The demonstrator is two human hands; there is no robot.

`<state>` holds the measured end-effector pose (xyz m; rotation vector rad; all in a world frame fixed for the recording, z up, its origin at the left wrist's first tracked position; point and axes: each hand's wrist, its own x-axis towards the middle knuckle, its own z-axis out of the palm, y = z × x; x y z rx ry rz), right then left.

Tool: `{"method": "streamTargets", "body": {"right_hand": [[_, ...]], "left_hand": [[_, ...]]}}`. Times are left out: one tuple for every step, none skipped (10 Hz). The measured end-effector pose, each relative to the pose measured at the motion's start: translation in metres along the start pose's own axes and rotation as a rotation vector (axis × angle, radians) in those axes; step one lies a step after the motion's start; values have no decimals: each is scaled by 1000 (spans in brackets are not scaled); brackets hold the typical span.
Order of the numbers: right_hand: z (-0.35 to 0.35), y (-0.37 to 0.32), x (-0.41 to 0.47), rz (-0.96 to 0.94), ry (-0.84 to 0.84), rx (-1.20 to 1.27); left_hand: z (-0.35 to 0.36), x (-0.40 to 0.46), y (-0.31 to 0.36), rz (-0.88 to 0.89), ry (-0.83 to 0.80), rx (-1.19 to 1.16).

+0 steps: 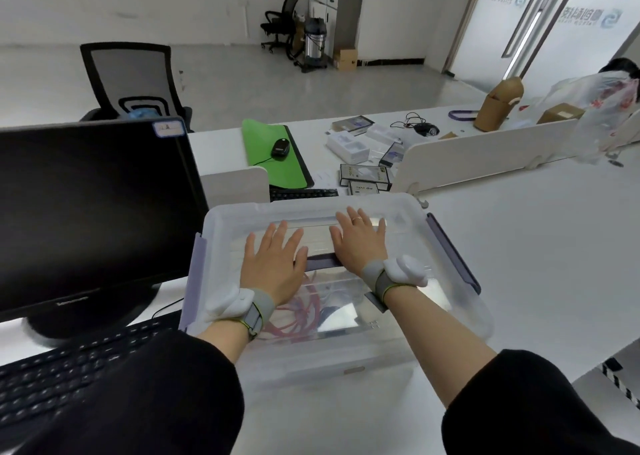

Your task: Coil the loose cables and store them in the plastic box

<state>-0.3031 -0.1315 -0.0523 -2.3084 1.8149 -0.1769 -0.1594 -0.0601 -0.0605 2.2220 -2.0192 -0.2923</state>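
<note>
Your left hand (273, 264) and right hand (358, 241) press flat, fingers spread, on the lid (398, 246) of the plastic box (311, 368) holding red cables (301, 312).

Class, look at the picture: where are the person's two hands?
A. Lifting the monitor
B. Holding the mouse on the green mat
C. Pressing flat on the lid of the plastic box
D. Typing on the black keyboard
C: the left hand and right hand lie with straight fingers on the lid of the plastic box.
</note>
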Motion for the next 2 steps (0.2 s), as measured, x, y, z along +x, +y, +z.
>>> {"method": "streamTargets", "body": {"right_hand": [[10, -16, -13, -49, 65, 77], [11, -26, -23, -40, 100, 253]], "left_hand": [[0, -4, -8, -27, 17, -1], [1, -4, -9, -19, 58, -5]]}}
